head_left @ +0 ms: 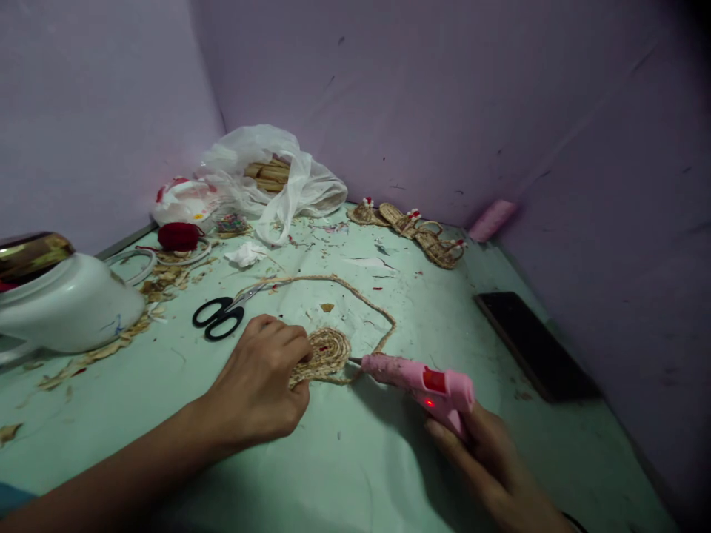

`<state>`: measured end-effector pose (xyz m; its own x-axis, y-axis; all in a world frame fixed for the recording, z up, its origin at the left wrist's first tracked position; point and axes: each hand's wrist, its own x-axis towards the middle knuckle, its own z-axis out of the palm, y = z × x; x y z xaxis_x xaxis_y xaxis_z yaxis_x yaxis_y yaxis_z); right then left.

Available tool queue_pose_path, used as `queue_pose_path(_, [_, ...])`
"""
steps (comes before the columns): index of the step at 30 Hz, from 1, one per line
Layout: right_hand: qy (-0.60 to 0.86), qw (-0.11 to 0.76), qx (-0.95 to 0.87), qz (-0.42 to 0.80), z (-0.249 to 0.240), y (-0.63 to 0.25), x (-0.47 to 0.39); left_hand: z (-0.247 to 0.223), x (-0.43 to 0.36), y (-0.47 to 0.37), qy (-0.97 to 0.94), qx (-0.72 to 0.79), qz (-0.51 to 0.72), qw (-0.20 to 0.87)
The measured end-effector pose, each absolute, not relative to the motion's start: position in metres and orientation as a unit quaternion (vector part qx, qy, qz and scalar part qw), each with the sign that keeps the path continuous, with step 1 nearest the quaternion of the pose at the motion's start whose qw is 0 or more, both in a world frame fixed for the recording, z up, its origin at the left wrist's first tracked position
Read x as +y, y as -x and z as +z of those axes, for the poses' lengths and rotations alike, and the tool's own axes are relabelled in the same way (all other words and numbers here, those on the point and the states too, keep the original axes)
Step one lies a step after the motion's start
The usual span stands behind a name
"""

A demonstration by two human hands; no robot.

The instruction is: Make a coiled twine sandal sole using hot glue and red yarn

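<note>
My left hand (269, 374) is closed on the left side of a flat coil of braided straw cord (329, 349), holding it just above the pale green table. The cord's loose length (355, 290) loops away behind the coil and back toward it. In my right hand (483, 448) is a pink hot glue gun (414, 376) with a red light lit on its side. Its metal nozzle meets or nearly meets the coil's right edge; exact contact is hard to tell. Black-handled scissors (225, 314) lie beyond my left hand, their blades beside the cord's far end.
Several small woven straw slippers (438, 244) lie by the back wall. A phone (533, 344) rests at right, a pink roll (492, 220) behind it. At left are a white pot-like vessel (72, 303), red yarn (181, 237) and a plastic bag (311, 181) with dried stalks. Straw scraps litter the table.
</note>
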<state>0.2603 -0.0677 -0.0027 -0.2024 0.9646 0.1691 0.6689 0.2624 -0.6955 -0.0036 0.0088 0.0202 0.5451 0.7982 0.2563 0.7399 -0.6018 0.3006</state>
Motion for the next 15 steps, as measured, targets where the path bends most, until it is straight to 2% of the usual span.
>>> queue_pose_path(11, [0.565, 0.306, -0.726, 0.246, -0.0016, -0.2561, -0.0662, 0.0195, 0.0089, 0.0043, -0.877, 0.439, 0.179, 0.077])
queue_pose_path(15, [0.572, 0.333, -0.705, 0.253, 0.0006, -0.2529, -0.0638, 0.0198, 0.0088, 0.0040, -0.878, 0.436, 0.181, 0.075])
